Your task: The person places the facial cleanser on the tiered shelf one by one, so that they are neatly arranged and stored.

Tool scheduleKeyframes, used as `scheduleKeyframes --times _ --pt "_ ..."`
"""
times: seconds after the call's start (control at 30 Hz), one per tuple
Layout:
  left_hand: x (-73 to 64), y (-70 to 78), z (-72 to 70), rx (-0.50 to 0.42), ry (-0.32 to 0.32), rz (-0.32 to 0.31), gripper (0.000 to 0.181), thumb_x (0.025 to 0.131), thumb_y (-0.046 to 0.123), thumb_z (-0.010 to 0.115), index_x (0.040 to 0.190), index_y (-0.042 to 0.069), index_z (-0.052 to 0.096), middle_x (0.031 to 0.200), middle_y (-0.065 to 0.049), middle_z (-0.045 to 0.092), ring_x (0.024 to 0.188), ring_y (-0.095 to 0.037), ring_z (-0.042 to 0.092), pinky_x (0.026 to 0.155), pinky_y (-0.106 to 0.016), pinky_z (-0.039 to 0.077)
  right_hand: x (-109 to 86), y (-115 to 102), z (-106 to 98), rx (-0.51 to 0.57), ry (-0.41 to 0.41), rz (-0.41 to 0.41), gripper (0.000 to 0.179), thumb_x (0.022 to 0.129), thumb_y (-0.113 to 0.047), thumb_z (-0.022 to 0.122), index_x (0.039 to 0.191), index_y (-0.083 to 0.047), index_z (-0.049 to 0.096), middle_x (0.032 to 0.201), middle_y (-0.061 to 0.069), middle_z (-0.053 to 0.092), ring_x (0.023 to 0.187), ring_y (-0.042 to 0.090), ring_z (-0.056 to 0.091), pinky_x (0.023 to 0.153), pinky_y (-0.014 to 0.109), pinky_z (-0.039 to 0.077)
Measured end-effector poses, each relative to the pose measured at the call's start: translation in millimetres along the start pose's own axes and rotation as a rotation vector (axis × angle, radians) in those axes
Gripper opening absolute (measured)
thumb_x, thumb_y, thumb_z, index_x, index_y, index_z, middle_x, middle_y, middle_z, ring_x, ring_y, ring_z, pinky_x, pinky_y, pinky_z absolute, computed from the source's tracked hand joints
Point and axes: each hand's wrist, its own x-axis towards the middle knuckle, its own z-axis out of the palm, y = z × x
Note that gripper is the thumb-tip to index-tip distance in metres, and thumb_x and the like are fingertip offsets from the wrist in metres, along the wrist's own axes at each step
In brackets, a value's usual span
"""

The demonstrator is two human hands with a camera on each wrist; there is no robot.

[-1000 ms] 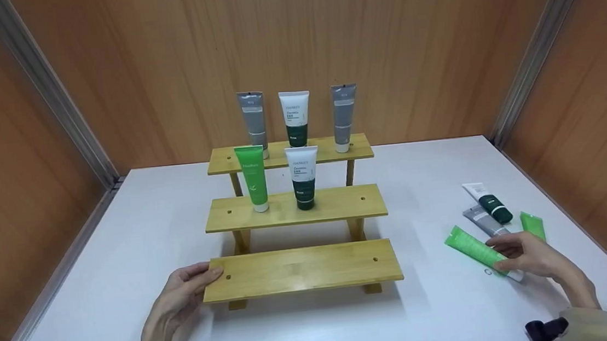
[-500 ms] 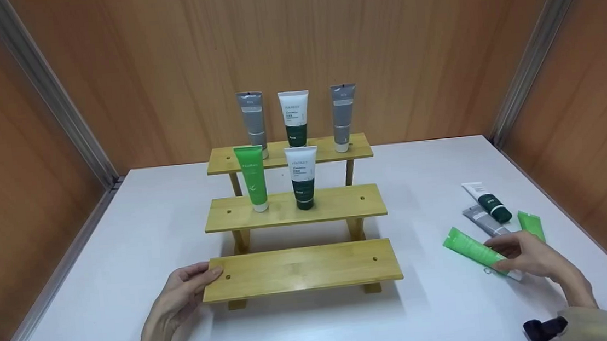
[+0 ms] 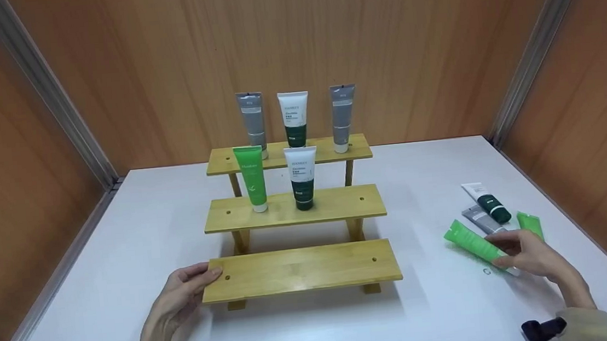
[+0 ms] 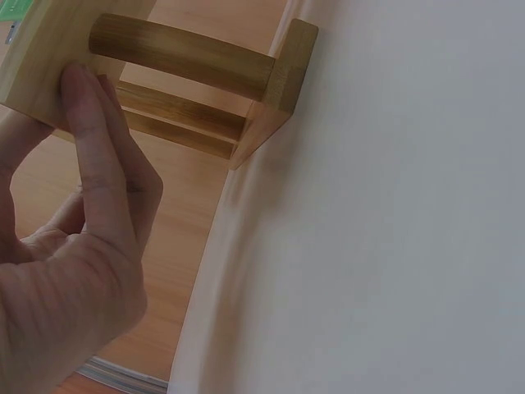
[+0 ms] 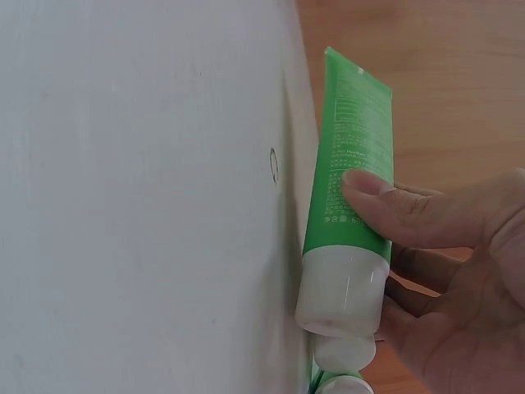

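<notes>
A person's left hand, at the lower left of the frame, pinches the end of the front shelf of a three-step wooden stand, while the right hand, at the lower right, grasps a green tube above the white table. The right wrist view shows the thumb laid across the tube's printed side, just above its white cap. Whether the tube touches the table cannot be told. Beside that hand, at the right of the frame, lie a loose green tube, partly hidden by the hand, a loose gray tube and, overlapping it, a white-and-dark-green tube. Five tubes stand upright near the center: on the back shelf, a left gray tube, a two-tone tube and a right gray tube; on the middle shelf, an upright green tube at left and a second two-tone tube beside it.
</notes>
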Motion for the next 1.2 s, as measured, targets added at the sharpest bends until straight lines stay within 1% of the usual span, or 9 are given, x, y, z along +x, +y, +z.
scheduleKeyframes --times 0.1,0.27,0.4,0.5,0.7,0.83,0.9,1.07,1.2 --pt "-0.7 0.3 0.1 -0.004 0.004 -0.004 0.057 0.096 0.016 0.069 0.14 -0.012 0.045 0.106 0.001 0.074 0.099 -0.011 0.074 0.09 -0.021 0.061 1.0 -0.9 1.2 -0.007 0.015 -0.007 0.055 0.083 -0.005 0.078 0.13 0.014 0.058 0.126 0.032 0.064 0.107 0.024 0.066 0.08 0.01 0.051" --pt "-0.9 1.3 0.5 0.0 0.011 -0.01 0.058 0.096 0.017 0.069 0.141 -0.011 0.045 0.106 0.001 0.075 0.099 -0.01 0.074 0.09 -0.021 0.061 2.2 -3.0 3.2 0.008 0.03 -0.005 0.055 0.085 -0.004 0.076 0.132 0.015 0.055 0.127 0.032 0.062 0.106 0.018 0.063 0.081 0.008 0.05" --pt "-0.4 1.3 0.9 0.003 0.024 -0.017 0.057 0.096 0.018 0.07 0.14 -0.011 0.047 0.105 0.001 0.075 0.098 -0.01 0.074 0.089 -0.021 0.061 3.2 -6.2 5.3 0.018 0.05 -0.003 0.056 0.087 -0.003 0.074 0.135 0.015 0.052 0.13 0.034 0.059 0.11 0.027 0.062 0.08 0.006 0.048" --pt "-0.1 1.2 0.9 0.004 0.028 -0.016 0.057 0.096 0.019 0.07 0.139 -0.011 0.047 0.105 0.001 0.076 0.097 -0.01 0.074 0.088 -0.021 0.061 3.8 -9.0 7.5 0.015 0.073 -0.011 0.056 0.088 -0.003 0.073 0.136 0.016 0.051 0.131 0.034 0.057 0.109 0.029 0.06 0.08 0.006 0.047" --pt "0.2 1.9 1.3 0.02 0.028 -0.021 0.063 0.096 0.02 0.07 0.142 -0.013 0.042 0.105 0.001 0.075 0.097 -0.01 0.073 0.089 -0.021 0.061 5.3 -14.7 12.1 0.046 0.105 -0.012 0.056 0.087 -0.002 0.073 0.136 0.014 0.051 0.127 0.03 0.058 0.098 0.016 0.056 0.078 0.009 0.048" --pt "0.6 1.9 0.5 0.014 0.029 -0.026 0.061 0.096 0.02 0.07 0.141 -0.011 0.044 0.104 0.002 0.075 0.096 -0.01 0.074 0.087 -0.021 0.062 7.7 -19.1 14.0 0.084 0.113 -0.033 0.057 0.087 -0.001 0.073 0.137 0.014 0.05 0.127 0.03 0.059 0.098 0.011 0.057 0.079 0.01 0.05" --pt "0.6 1.7 0.3 0.009 0.026 -0.024 0.059 0.096 0.019 0.07 0.141 -0.011 0.045 0.104 0.001 0.076 0.095 -0.011 0.074 0.086 -0.021 0.062 8.8 -21.9 14.7 0.098 0.117 -0.044 0.057 0.087 -0.001 0.073 0.137 0.014 0.05 0.127 0.029 0.059 0.098 0.006 0.056 0.081 0.008 0.049" --pt "0.9 0.6 -0.4 0.01 0.009 -0.014 0.062 0.097 0.017 0.068 0.143 -0.013 0.04 0.106 0.001 0.074 0.098 -0.01 0.073 0.089 -0.021 0.061 11.4 -29.9 15.8 0.155 0.116 -0.077 0.055 0.087 0.001 0.072 0.136 0.014 0.05 0.129 0.029 0.058 0.098 -0.006 0.054 0.085 0.005 0.048" --pt "0.9 0.3 -0.5 0.004 0.0 -0.008 0.06 0.097 0.015 0.067 0.143 -0.013 0.041 0.107 0.001 0.073 0.099 -0.009 0.073 0.091 -0.02 0.06 13.8 -36.1 17.5 0.186 0.11 -0.084 0.056 0.089 -0.001 0.071 0.138 0.015 0.048 0.132 0.03 0.057 0.101 -0.014 0.051 0.088 0.005 0.047"
